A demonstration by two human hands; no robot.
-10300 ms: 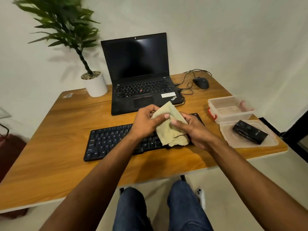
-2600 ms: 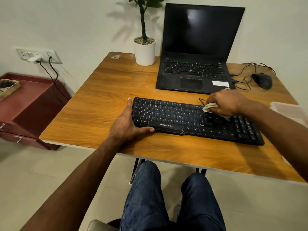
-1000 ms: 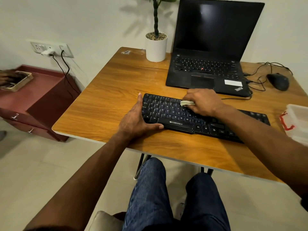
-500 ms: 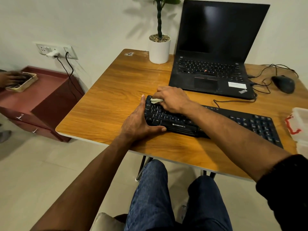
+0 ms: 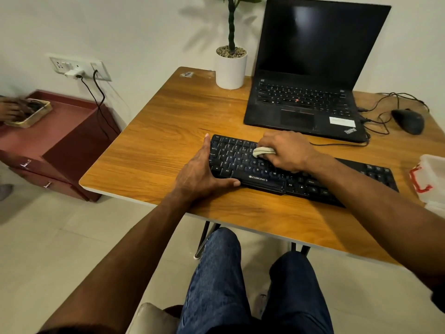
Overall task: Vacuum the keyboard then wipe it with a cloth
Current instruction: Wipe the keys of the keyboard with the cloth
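A black keyboard (image 5: 243, 162) lies across the near part of the wooden desk (image 5: 168, 131). My left hand (image 5: 201, 174) clasps its left end, thumb along the front edge and fingers up the side. My right hand (image 5: 286, 150) presses down on the left-middle keys, closed around a bunched pale cloth (image 5: 262, 151) that sticks out at the fingertips. My right forearm hides part of the keyboard's middle. No vacuum is in view.
An open black laptop (image 5: 303, 102) stands behind the keyboard, beside a white plant pot (image 5: 231, 68). A mouse (image 5: 408, 121) with cables lies at the back right. A clear plastic container (image 5: 431, 179) is at the right edge. A red cabinet (image 5: 55, 141) holds a tray, with another person's hand there.
My right hand with the cloth swept left across the keys to the left end, then came back a little to the right. My left hand has stayed on the left end.
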